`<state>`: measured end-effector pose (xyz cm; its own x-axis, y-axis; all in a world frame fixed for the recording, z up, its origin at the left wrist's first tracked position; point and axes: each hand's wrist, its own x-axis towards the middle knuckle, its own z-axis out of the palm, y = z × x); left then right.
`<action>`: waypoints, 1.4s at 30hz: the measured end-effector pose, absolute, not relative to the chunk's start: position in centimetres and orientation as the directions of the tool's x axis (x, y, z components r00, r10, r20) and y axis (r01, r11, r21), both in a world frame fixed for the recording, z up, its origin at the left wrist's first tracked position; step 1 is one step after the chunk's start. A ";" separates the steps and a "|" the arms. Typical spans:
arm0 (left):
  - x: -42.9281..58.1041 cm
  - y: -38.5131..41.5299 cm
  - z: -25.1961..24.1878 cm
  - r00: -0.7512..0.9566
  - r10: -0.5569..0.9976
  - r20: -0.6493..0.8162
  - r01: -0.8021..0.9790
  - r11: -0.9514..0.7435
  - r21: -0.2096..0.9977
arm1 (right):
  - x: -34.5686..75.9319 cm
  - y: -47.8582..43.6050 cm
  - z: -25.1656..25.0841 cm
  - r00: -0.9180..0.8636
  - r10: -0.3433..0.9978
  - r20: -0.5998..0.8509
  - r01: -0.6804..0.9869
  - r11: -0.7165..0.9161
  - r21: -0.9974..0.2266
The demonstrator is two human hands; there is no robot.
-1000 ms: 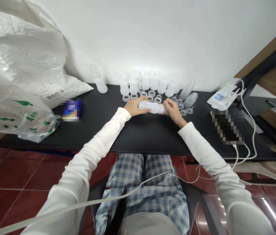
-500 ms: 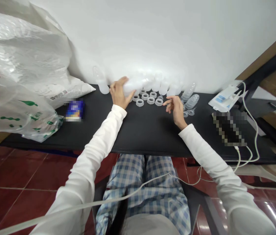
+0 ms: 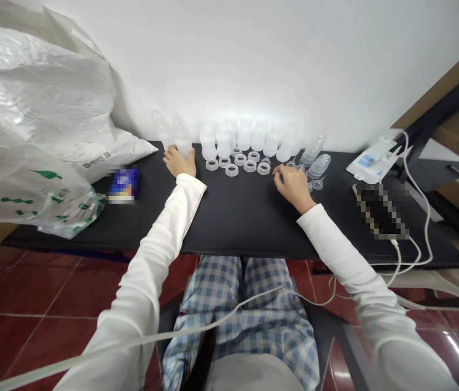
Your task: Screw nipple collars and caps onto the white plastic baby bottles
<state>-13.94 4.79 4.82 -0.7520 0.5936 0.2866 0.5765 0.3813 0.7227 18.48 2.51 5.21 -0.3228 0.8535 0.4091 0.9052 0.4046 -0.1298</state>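
At the bottle row (image 3: 245, 138) on the black table (image 3: 237, 222), your left hand (image 3: 179, 162) touches 1 translucent bottle (image 3: 183, 138) at its base; bottle upright, long axis pointing away from you, grip unclear. Right hand (image 3: 293, 184), in front of the row's right end, fingers curled narrow, nothing visible in them, just beside clear collar rings (image 3: 263, 169).

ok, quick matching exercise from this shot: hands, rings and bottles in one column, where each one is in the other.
Things:
A. left hand
B. right hand
C. clear plastic rings
D. translucent plastic bottles

Places:
1. standing upright in a row along the white wall
2. fingertips just right of the rings
3. lying flat on the black table, in front of the bottles
4. against a bottle near the left end of the row

Pairs: A-4, B-2, C-3, D-1
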 end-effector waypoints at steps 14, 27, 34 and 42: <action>-15.4 6.3 2.9 -0.694 0.649 0.312 0.525 0.161 0.836 | 24.1 2.0 9.0 0.050 0.984 0.171 0.993 -0.030 -0.115; -11.4 5.6 2.3 -0.267 0.813 0.517 0.831 -0.077 0.551 | 24.3 4.3 6.0 -0.404 0.888 0.220 0.883 0.441 -0.161; -11.0 5.6 1.0 -0.226 0.896 0.383 0.893 0.033 0.449 | 23.3 4.8 3.8 -0.540 0.795 0.277 0.776 0.597 -0.203; -11.4 5.4 2.3 -0.246 0.870 0.428 0.846 -0.023 0.533 | 23.1 4.6 3.8 -0.587 0.766 0.262 0.739 0.639 -0.214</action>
<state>-11.41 5.40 2.29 -0.2458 0.8699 0.4276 0.8456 -0.0233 0.5334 23.15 4.60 3.78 -0.5865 0.7665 0.2617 0.7390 0.6387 -0.2143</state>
